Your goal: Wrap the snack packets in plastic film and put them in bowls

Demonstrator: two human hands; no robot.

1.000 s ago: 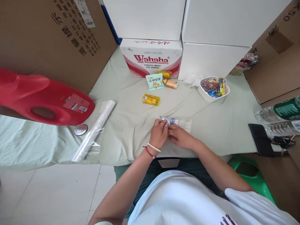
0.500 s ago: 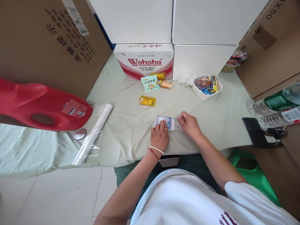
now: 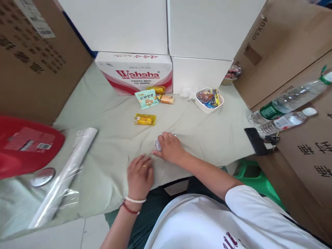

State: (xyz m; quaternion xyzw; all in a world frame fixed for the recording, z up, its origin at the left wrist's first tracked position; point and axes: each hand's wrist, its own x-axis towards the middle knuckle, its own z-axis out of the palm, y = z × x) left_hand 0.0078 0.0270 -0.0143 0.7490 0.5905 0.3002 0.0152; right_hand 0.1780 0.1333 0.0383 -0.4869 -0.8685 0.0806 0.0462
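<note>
My right hand [image 3: 169, 148] lies palm down on a small clear packet with blue print [image 3: 157, 144], covering most of it; its fingers are curled over the packet. A little nearer to me, my left hand [image 3: 140, 174] rests flat on the pale green cloth [image 3: 109, 138] with fingers stretched out and nothing in it. A yellow snack packet [image 3: 144, 119] lies beyond the hands.
A white bowl of wrapped snacks [image 3: 209, 99], a light blue packet [image 3: 146, 98] and orange packets stand by the Wahaha carton [image 3: 135, 72]. A plastic roll [image 3: 64, 176], a metal disc [image 3: 42, 176] and a red jug [image 3: 26, 147] lie left. Bottles [image 3: 282, 102] and a phone [image 3: 255, 145] lie right.
My left hand has let go of the packet and drawn back toward me onto the cloth. My right hand has moved left onto the packet. The view has swung right.
</note>
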